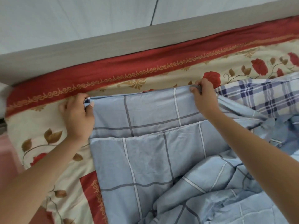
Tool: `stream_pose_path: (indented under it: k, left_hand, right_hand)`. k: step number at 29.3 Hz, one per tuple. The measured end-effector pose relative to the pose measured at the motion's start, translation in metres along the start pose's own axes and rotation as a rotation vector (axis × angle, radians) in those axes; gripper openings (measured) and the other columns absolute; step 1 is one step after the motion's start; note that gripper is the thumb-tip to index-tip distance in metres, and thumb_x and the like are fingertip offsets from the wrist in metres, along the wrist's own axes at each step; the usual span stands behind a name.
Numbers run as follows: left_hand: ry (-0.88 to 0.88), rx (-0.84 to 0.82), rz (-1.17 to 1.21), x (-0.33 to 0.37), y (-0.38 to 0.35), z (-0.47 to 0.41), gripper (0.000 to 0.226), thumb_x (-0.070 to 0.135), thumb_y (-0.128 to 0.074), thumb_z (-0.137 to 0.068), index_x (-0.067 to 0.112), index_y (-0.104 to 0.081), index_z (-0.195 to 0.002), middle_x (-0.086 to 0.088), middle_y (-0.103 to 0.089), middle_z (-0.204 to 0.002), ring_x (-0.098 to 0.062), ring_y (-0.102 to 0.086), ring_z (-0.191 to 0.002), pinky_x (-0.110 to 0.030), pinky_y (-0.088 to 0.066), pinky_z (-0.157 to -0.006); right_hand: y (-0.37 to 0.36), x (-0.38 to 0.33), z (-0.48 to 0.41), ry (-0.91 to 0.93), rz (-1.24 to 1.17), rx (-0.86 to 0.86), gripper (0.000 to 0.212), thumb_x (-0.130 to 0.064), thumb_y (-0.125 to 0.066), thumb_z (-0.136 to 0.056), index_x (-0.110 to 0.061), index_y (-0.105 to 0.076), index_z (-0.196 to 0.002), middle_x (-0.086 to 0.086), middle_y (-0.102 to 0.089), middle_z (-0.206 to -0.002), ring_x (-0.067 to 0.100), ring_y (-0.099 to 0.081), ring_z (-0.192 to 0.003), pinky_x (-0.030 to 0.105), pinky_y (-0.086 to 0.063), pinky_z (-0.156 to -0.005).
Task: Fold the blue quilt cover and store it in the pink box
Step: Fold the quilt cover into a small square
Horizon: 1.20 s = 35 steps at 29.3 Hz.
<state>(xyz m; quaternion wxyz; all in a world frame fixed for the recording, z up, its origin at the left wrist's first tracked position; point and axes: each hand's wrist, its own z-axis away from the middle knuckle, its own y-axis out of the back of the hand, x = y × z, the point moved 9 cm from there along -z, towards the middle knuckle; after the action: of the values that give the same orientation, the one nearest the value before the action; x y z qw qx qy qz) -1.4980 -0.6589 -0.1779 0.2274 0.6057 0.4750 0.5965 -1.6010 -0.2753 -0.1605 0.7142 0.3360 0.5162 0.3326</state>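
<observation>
Blue quilt cover (161,151) lies on the floral bedsheet (40,126) in the head view. The left grip (77,117) and right grip (203,97) each pinch one end of its far edge, which runs left to right — loose bulk trails back toward the person.

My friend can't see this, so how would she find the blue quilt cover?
Start at the cream bed sheet with red roses. Over its middle and right lies the blue quilt cover, its far edge pinched by the left hand and right hand. It is light blue with wide grey and white lines, unlike the white cloth with tight navy checks beside it.
</observation>
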Motion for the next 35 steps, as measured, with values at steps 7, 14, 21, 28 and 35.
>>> stream_pose_path:
  k: [7, 14, 21, 28, 35]
  left_hand:
    - [0.104, 0.129, 0.03, -0.003, -0.011, -0.006, 0.024, 0.004, -0.043, -0.079, -0.005, -0.055, -0.097, -0.023, -0.059, -0.083, -0.032, -0.043, -0.077, -0.039, -0.035, -0.079]
    - [0.038, 0.167, -0.086, 0.0, -0.009, -0.002, 0.027, 0.001, -0.046, -0.086, 0.007, -0.053, -0.111, -0.025, -0.053, -0.112, -0.036, -0.051, -0.087, -0.041, -0.039, -0.08]
    - [0.046, 0.128, -0.149, 0.002, -0.008, -0.008, 0.03, 0.003, -0.041, -0.075, 0.015, -0.059, -0.096, -0.019, -0.054, -0.12, -0.037, -0.054, -0.1, -0.036, -0.037, -0.084]
    - [0.195, -0.07, -0.069, 0.006, 0.006, 0.006, 0.04, 0.011, -0.04, -0.084, 0.013, -0.051, -0.123, -0.019, -0.029, -0.144, -0.033, -0.028, -0.135, -0.038, -0.017, -0.109]
    - [-0.501, -0.514, 0.156, 0.11, 0.033, 0.19, 0.05, 0.031, -0.064, -0.076, 0.017, -0.049, -0.122, -0.018, -0.042, -0.13, -0.038, -0.042, -0.118, -0.048, -0.028, -0.1]
  right_hand:
    - [-0.025, -0.004, -0.022, -0.059, 0.001, 0.08, 0.028, -0.02, -0.056, -0.092, -0.006, -0.051, -0.116, 0.013, -0.039, -0.128, 0.023, -0.049, -0.088, 0.036, -0.042, -0.085]
    - [-0.075, -0.05, 0.093, 0.433, 0.311, -0.124, 0.049, -0.037, -0.044, -0.089, -0.026, -0.045, -0.137, 0.01, -0.033, -0.149, 0.036, -0.027, -0.139, 0.065, -0.016, -0.108]
    - [-0.119, -0.067, 0.095, 0.146, 0.395, -0.387, 0.06, -0.034, -0.041, -0.096, -0.037, -0.016, -0.15, -0.008, -0.008, -0.16, 0.028, -0.006, -0.147, 0.065, -0.006, -0.111]
    - [-0.017, -0.03, 0.217, -0.066, -0.039, 0.219, 0.039, -0.013, -0.053, -0.08, -0.012, -0.062, -0.119, 0.012, -0.058, -0.123, 0.029, -0.053, -0.115, 0.043, -0.041, -0.098]
    - [-0.042, 0.136, 0.441, -1.172, -0.699, 0.132, 0.048, -0.033, -0.064, -0.089, -0.007, -0.049, -0.127, 0.014, -0.053, -0.124, 0.029, -0.055, -0.108, 0.035, -0.043, -0.086]
